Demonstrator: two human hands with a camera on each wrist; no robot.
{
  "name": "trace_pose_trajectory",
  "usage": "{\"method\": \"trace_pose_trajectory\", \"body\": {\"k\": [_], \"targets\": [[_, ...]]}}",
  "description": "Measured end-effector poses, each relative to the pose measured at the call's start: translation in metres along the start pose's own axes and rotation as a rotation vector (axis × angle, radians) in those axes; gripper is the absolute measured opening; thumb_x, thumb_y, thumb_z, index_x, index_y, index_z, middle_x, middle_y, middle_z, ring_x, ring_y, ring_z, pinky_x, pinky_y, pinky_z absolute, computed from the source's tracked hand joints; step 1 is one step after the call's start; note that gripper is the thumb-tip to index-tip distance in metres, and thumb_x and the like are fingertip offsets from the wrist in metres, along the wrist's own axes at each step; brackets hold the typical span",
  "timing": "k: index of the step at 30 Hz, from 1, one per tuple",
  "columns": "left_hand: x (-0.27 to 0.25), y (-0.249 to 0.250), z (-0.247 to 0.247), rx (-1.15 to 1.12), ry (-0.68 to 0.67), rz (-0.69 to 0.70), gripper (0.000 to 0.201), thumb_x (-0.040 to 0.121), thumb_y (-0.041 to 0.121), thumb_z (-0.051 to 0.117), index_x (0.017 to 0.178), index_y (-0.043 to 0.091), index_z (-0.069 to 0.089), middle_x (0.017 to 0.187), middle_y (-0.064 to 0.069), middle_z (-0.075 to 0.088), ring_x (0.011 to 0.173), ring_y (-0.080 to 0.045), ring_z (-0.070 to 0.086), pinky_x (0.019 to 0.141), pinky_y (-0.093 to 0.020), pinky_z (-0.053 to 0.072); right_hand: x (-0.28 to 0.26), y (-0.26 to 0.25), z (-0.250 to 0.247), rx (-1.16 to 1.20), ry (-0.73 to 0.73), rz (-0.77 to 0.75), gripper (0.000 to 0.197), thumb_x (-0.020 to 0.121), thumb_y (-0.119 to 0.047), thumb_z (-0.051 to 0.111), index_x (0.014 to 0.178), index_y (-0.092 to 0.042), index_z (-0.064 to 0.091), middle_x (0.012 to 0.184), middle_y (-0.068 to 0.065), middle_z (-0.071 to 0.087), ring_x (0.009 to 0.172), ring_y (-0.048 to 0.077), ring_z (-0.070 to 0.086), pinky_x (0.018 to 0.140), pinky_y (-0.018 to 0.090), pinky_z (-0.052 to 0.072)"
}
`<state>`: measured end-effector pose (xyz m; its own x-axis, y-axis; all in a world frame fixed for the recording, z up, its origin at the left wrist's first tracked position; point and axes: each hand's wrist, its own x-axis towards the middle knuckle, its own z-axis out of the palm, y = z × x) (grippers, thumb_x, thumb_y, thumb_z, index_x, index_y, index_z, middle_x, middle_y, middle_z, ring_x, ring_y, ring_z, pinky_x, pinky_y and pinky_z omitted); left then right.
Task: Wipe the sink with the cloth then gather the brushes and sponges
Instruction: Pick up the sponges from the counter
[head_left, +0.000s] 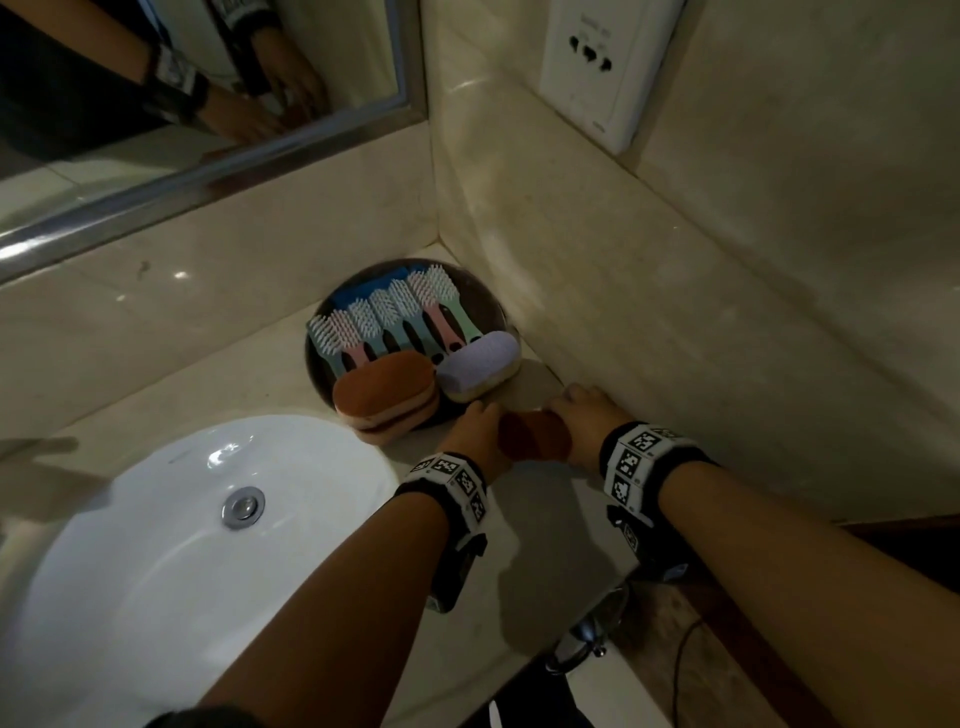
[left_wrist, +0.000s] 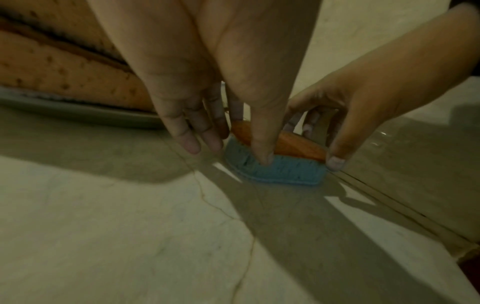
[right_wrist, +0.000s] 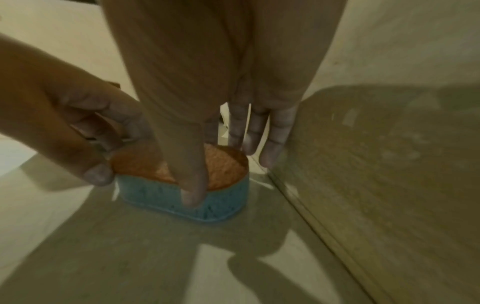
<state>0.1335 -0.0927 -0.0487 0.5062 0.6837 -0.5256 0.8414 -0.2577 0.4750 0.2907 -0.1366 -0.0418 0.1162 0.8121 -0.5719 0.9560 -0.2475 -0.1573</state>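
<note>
Both hands met on one sponge lying flat on the counter, just on the near side of the dark dish, orange face up, blue foam below; left hand pinched one end with thumb and fingers, right hand the other, thumb pressed into the blue side. Lay with long axis running from hand to hand, roughly along the dish's near rim; neither hand nearer; dish already loaded with brushes and sponges, so likely a short lift away from the body.

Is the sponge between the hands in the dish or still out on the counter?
Out: the blue-based sponge sits on the countertop, beside the dark dish, held by both hands.
</note>
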Motion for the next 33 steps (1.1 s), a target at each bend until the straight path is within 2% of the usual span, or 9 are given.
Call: {"method": "trace_pose_trajectory", "body": {"k": [5,9,14,17,22,25,28,33], "targets": [[-0.002,0.000,0.001,-0.041,0.004,0.001,0.060,0.083,0.015,0.067,0.136,0.014,0.039,0.136,-0.011,0.039,0.123,-0.027,0.046,0.102,-0.034,0.039,0.002,0.001,0.001,0.086,-0.043,-0.013,0.055,0.085,-0.025,0.062,0.135,-0.014,0.043,0.133,0.015,0.041,0.112,0.034,0.054,0.096,0.036,0.046],[-0.005,0.003,-0.006,-0.039,0.058,0.011,0.059,0.081,0.015,0.069,0.134,0.011,0.042,0.137,-0.011,0.042,0.123,-0.027,0.047,0.102,-0.034,0.040,0.003,-0.001,-0.009,0.110,-0.044,-0.020,0.051,0.082,-0.019,0.064,0.129,-0.013,0.045,0.127,0.017,0.043,0.107,0.035,0.055,0.094,0.039,0.048],[-0.011,0.004,-0.024,-0.062,0.153,-0.001,0.072,0.077,0.022,0.073,0.138,0.012,0.038,0.139,-0.012,0.043,0.127,-0.028,0.044,0.107,-0.036,0.038,0.005,-0.012,-0.028,0.149,-0.020,-0.046,0.058,0.085,-0.019,0.062,0.137,-0.020,0.037,0.128,0.019,0.044,0.113,0.037,0.051,0.099,0.041,0.044],[-0.014,0.007,-0.038,-0.074,0.193,-0.021,0.064,0.075,0.027,0.075,0.128,0.007,0.045,0.130,-0.013,0.049,0.117,-0.028,0.049,0.098,-0.035,0.043,0.006,-0.018,-0.047,0.185,0.019,-0.038,0.059,0.084,-0.019,0.064,0.137,-0.018,0.037,0.130,0.018,0.043,0.115,0.037,0.051,0.100,0.042,0.044],[-0.015,0.009,-0.071,-0.072,0.255,0.009,0.058,0.076,0.027,0.074,0.125,0.012,0.047,0.127,-0.011,0.048,0.116,-0.026,0.048,0.098,-0.032,0.039,0.016,-0.034,-0.078,0.210,0.100,-0.055,0.054,0.077,-0.011,0.067,0.127,-0.017,0.046,0.128,0.013,0.044,0.113,0.035,0.052,0.095,0.040,0.047],[-0.017,0.002,-0.086,-0.072,0.290,-0.008,0.063,0.073,0.030,0.076,0.125,0.012,0.047,0.125,-0.010,0.049,0.114,-0.026,0.049,0.094,-0.031,0.041,0.021,-0.045,-0.090,0.205,0.142,-0.085,0.063,0.075,-0.010,0.065,0.132,-0.020,0.043,0.133,0.012,0.038,0.115,0.034,0.049,0.099,0.040,0.044],[-0.016,-0.001,-0.100,-0.105,0.306,-0.043,0.068,0.074,0.026,0.076,0.132,0.010,0.043,0.129,-0.013,0.046,0.117,-0.028,0.047,0.097,-0.035,0.041,0.030,-0.055,-0.100,0.207,0.207,-0.097,0.067,0.074,-0.009,0.062,0.136,-0.024,0.040,0.136,0.012,0.037,0.119,0.034,0.048,0.103,0.039,0.042],[-0.009,-0.014,-0.112,-0.108,0.322,-0.087,0.057,0.074,0.024,0.076,0.124,0.015,0.051,0.124,-0.009,0.053,0.114,-0.026,0.052,0.095,-0.034,0.042,0.046,-0.064,-0.102,0.235,0.174,-0.094,0.072,0.077,-0.006,0.059,0.142,-0.025,0.033,0.141,0.012,0.035,0.124,0.033,0.045,0.104,0.040,0.041]]}}
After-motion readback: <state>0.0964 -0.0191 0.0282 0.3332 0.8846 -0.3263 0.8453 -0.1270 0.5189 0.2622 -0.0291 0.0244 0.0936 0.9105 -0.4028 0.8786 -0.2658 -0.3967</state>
